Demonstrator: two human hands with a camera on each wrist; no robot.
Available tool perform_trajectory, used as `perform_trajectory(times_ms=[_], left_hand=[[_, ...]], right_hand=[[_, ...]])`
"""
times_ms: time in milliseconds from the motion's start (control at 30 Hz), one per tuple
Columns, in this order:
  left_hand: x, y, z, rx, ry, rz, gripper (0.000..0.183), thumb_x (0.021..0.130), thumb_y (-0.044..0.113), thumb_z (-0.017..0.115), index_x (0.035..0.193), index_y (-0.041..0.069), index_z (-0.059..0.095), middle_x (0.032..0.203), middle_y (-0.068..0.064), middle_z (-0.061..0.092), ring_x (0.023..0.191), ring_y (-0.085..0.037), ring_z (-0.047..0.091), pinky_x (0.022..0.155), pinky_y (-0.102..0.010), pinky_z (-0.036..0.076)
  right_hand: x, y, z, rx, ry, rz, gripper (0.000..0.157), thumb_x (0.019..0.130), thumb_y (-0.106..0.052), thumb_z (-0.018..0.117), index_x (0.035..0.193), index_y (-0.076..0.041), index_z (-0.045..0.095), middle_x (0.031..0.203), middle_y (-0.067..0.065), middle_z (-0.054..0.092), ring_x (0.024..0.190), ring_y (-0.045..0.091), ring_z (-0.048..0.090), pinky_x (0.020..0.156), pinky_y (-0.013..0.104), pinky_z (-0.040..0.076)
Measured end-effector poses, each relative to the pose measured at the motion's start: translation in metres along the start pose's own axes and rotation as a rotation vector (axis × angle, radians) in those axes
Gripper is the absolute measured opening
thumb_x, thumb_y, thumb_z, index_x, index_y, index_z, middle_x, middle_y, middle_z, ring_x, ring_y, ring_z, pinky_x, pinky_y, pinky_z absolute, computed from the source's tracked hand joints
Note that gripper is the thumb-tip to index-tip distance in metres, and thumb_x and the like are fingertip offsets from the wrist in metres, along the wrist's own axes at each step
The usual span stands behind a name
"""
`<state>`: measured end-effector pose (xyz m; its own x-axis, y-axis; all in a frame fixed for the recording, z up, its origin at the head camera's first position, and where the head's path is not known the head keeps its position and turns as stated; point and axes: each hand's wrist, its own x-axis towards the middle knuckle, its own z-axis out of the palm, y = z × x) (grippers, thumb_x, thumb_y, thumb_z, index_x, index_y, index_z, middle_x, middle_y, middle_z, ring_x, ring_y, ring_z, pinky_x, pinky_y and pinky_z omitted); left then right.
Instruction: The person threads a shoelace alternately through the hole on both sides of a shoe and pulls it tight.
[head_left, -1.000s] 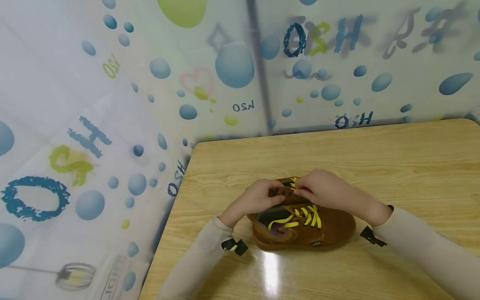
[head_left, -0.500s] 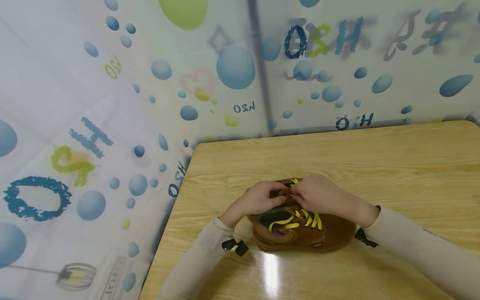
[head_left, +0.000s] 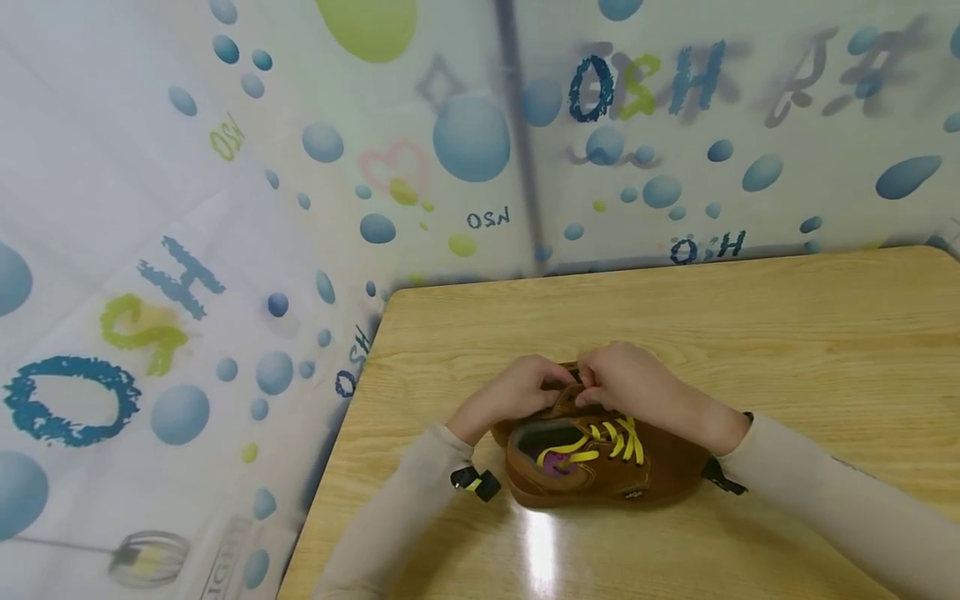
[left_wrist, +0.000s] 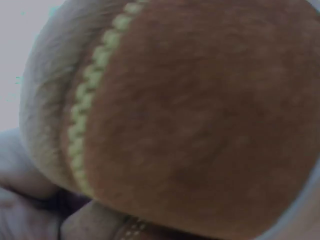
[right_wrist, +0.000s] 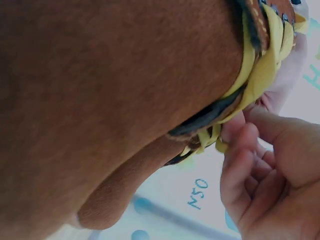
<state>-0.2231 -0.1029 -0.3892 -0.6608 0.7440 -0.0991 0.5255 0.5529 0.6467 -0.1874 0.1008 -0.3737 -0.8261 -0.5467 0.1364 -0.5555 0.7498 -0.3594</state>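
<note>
Two brown shoes stand side by side, toes to the right. The near shoe [head_left: 600, 492] has a yellow shoelace [head_left: 630, 437] threaded through its eyelets, with loose ends over the opening. Behind it, the far shoe [head_left: 557, 410] is largely covered by both hands. My left hand [head_left: 513, 390] grips the edge of that shoe's opening with bent fingers. Opposite it, my right hand [head_left: 633, 387] pinches at the eyelets; in the right wrist view its fingertips meet at the far shoe's yellow shoelace [right_wrist: 207, 140]. The near shoe's stitched heel [left_wrist: 200, 115] fills the left wrist view.
The shoes stand on a wooden table [head_left: 825, 350]. Behind it and along its left side hangs a white curtain [head_left: 420, 100] printed with bubbles and letters. Dark straps and small black pieces sit at both sleeve cuffs.
My right hand has moved slightly left, toward the left hand, and now covers the far shoe's yellow lace. My left fingers have bent in closer at the shoe's edge. The near shoe stays put.
</note>
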Motion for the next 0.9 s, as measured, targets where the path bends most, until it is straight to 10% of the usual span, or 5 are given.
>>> perform_trajectory(times_ms=[233,433,900], left_hand=[[-0.012,0.01,0.011,0.289,0.277,-0.039,0.016,0.095,0.012,0.064,0.098,0.014,0.079,0.092,0.0,0.078,0.076,-0.009,0.069,0.07,-0.019,0.052],[-0.038,0.015,-0.005,0.45,0.617,-0.153,0.01,0.092,0.018,0.071,0.09,0.018,0.081,0.086,0.003,0.078,0.07,-0.011,0.072,0.064,-0.028,0.057],[-0.057,-0.001,-0.014,0.436,0.716,-0.11,0.008,0.089,0.016,0.073,0.09,0.014,0.081,0.082,-0.001,0.077,0.074,-0.016,0.069,0.067,-0.032,0.057]], right_hand=[[-0.011,0.033,0.008,0.307,-0.001,0.05,0.038,0.078,-0.019,0.085,0.098,-0.01,0.053,0.091,0.005,0.057,0.066,0.008,0.052,0.059,0.024,0.045],[-0.019,0.06,0.019,0.692,-0.12,0.077,0.019,0.092,-0.014,0.07,0.104,-0.004,0.058,0.086,0.011,0.061,0.066,0.012,0.058,0.06,0.029,0.052],[-0.01,0.048,0.018,0.575,-0.133,0.183,0.019,0.094,-0.019,0.067,0.082,-0.007,0.06,0.085,0.007,0.055,0.058,0.013,0.052,0.053,0.028,0.045]])
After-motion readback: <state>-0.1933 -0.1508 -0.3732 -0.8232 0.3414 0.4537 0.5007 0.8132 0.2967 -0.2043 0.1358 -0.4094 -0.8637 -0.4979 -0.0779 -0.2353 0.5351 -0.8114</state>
